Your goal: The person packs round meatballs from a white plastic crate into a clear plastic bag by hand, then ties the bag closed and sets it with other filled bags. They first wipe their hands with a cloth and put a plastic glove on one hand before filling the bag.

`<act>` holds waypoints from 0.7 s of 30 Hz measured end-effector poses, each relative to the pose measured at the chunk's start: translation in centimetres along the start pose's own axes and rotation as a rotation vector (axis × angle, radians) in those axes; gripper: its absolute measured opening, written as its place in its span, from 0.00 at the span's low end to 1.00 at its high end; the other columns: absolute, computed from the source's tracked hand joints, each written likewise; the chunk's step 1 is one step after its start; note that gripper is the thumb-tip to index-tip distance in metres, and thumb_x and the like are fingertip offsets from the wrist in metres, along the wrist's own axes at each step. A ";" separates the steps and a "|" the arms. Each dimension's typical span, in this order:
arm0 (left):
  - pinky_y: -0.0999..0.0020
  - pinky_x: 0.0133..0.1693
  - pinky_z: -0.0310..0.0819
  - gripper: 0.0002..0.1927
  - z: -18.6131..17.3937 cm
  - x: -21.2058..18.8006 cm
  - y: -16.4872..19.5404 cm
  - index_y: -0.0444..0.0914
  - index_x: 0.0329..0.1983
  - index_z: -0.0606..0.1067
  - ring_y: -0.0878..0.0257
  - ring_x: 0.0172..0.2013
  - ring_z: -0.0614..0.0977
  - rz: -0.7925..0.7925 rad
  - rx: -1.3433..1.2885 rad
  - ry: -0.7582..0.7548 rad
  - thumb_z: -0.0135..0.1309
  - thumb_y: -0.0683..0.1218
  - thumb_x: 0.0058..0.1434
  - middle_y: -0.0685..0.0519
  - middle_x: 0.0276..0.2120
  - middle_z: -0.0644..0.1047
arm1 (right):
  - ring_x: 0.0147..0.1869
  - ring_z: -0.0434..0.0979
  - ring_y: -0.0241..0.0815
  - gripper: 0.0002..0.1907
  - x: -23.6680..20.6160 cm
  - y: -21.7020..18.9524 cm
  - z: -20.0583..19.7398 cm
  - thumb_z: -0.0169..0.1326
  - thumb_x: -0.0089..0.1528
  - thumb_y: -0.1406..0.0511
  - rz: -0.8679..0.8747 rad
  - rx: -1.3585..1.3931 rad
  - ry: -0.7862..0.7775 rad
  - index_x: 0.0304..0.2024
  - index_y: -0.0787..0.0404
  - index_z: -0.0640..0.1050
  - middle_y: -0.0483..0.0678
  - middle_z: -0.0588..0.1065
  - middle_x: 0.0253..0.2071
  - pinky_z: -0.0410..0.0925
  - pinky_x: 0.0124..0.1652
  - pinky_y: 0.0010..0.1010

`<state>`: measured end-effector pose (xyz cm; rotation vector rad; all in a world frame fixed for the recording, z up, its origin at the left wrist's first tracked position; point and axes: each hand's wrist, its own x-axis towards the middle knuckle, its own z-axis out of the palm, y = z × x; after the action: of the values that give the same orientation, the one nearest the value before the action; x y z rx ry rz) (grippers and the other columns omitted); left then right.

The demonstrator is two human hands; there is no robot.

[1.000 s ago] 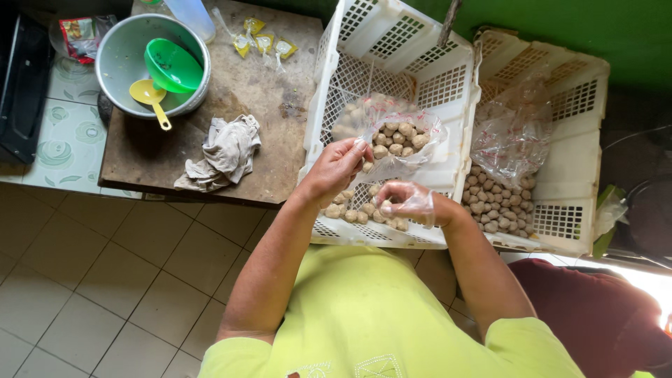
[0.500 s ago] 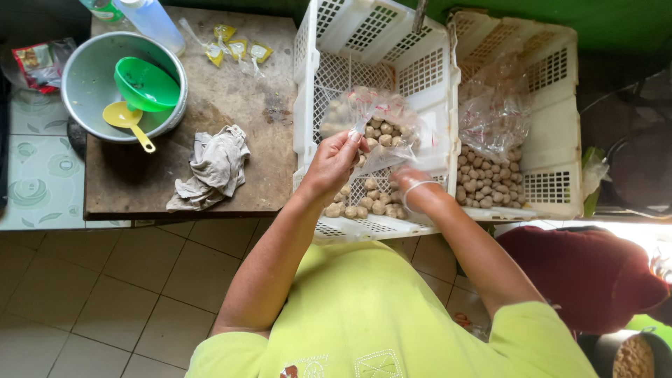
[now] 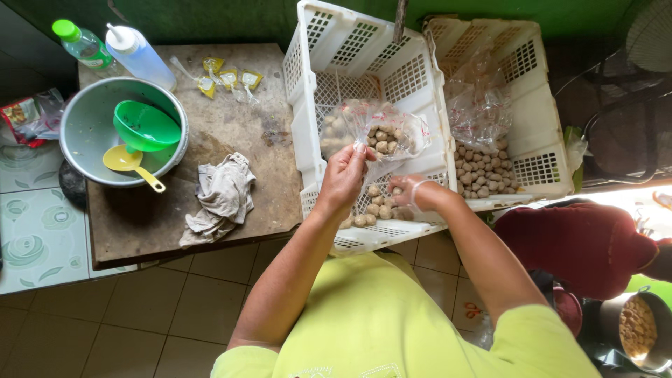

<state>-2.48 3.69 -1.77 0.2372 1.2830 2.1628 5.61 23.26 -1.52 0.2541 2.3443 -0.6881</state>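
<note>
My left hand (image 3: 344, 176) pinches the rim of a clear plastic bag (image 3: 386, 133) part-filled with pale brown balls, holding it up over a white slotted crate (image 3: 364, 77). My right hand (image 3: 411, 193), in a thin clear glove, reaches down among the loose balls (image 3: 375, 208) lying on the crate's floor; what its fingers hold is hidden. A second white crate (image 3: 532, 105) to the right holds more balls (image 3: 483, 171) and an empty clear bag (image 3: 476, 105).
A wooden table (image 3: 231, 203) at left carries a metal bowl (image 3: 84, 133) with a green funnel (image 3: 145, 126) and yellow scoop (image 3: 129, 163), a crumpled grey cloth (image 3: 220, 199), small yellow sachets (image 3: 227, 78) and two bottles (image 3: 112, 49). A person in dark red (image 3: 581, 241) sits at right beside a pot (image 3: 640, 329).
The view has shifted, so table and crates sit more to the right in the picture. My right hand has dipped lower into the loose balls; my left still holds the bag up.
</note>
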 end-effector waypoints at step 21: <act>0.77 0.18 0.45 0.16 -0.7 -1.4 2.1 0.38 0.40 0.74 0.77 0.17 0.55 -0.085 -0.001 -0.027 0.42 0.51 0.77 0.66 0.19 0.59 | 0.57 0.78 0.58 0.15 7.1 -1.1 3.9 0.50 0.63 0.68 -0.181 -0.351 0.001 0.52 0.57 0.79 0.59 0.77 0.52 0.70 0.54 0.45</act>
<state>-2.53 1.60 -0.11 0.2075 1.2540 2.0820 2.06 20.20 -8.17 -0.1148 2.4581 -0.3470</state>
